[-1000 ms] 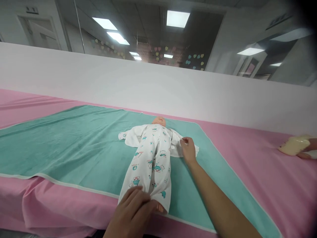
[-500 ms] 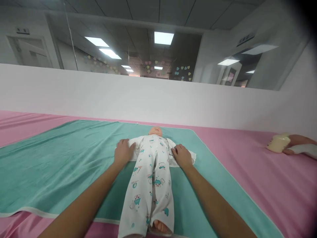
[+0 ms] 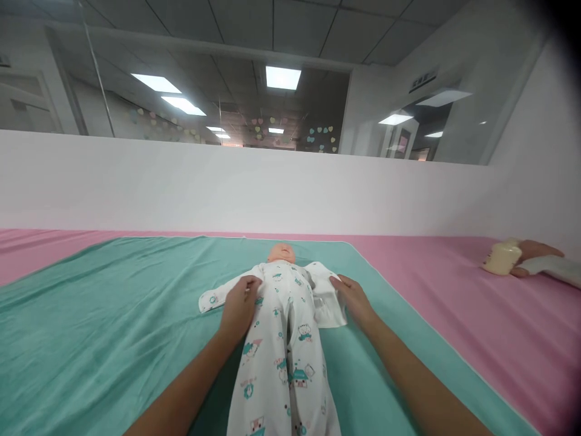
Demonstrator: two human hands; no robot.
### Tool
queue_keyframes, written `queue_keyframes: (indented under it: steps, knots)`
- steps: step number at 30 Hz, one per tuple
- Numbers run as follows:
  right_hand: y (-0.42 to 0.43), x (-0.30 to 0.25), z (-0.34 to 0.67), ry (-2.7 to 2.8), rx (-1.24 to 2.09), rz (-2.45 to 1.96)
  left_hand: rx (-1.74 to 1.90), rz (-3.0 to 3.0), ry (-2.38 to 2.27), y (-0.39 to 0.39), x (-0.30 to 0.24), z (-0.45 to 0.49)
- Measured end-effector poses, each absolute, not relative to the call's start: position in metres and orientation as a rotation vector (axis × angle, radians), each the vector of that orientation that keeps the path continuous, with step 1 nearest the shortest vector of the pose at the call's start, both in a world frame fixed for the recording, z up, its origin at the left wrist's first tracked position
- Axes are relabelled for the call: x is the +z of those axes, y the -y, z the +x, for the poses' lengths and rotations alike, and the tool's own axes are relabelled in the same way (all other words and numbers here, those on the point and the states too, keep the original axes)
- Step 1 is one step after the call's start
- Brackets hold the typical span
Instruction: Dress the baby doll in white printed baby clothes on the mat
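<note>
A baby doll [image 3: 281, 252] lies on its back on the teal cloth, head toward the wall. It wears a white long-legged baby romper [image 3: 276, 327] with teal and pink cartoon prints. My left hand [image 3: 240, 306] is closed at the romper's side, fingers curled against the fabric by the sleeve on the left. That sleeve stretches out flat past my hand. On the other side, my right hand [image 3: 356, 298] pinches the outer edge of a plain white cloth flap [image 3: 327, 303] spread beside the doll's chest. The doll's arms and feet are hidden.
The teal cloth [image 3: 127, 321] covers much of a pink sheet [image 3: 454, 284]. At the far right lies a cream bottle [image 3: 502, 258] against skin-toned and white shapes I cannot make out. A low white wall [image 3: 227, 191] with glass above closes the back.
My left hand has moved inward from the left sleeve to the romper's side. My right hand has shifted outward to the flap's edge. The view has moved, hiding the doll's foot.
</note>
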State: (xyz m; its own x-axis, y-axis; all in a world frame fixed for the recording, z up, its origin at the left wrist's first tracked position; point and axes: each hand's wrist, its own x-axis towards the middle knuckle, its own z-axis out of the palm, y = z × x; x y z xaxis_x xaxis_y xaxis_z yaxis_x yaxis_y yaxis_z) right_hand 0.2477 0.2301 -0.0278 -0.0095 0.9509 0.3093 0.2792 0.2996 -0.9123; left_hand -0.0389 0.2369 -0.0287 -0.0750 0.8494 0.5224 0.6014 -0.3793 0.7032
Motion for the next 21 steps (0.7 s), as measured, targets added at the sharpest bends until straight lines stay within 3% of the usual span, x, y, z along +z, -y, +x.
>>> queue_keyframes:
  steps: [3,8,11,15,18,21]
  knots:
    - [-0.214,-0.018,0.223,1.416,1.114,-0.932,1.414,2.020,-1.486,-0.216,-0.023,-0.021]
    - [-0.198,-0.015,0.205,1.631,1.205,-0.743,1.605,2.166,-1.357,-0.216,-0.028,-0.024]
    - [-0.194,-0.019,0.198,1.790,1.009,-0.799,1.657,1.972,-1.559,-0.227,-0.035,-0.031]
    - [-0.192,-0.028,0.181,2.033,0.607,-0.933,1.372,1.657,-1.744,-0.247,-0.045,-0.042]
    - [-0.192,-0.033,0.169,2.054,0.437,-1.067,1.246,1.517,-1.633,-0.254,-0.047,-0.047]
    - [-0.192,-0.033,0.164,1.975,0.327,-1.215,1.374,1.309,-1.351,-0.248,-0.039,-0.049]
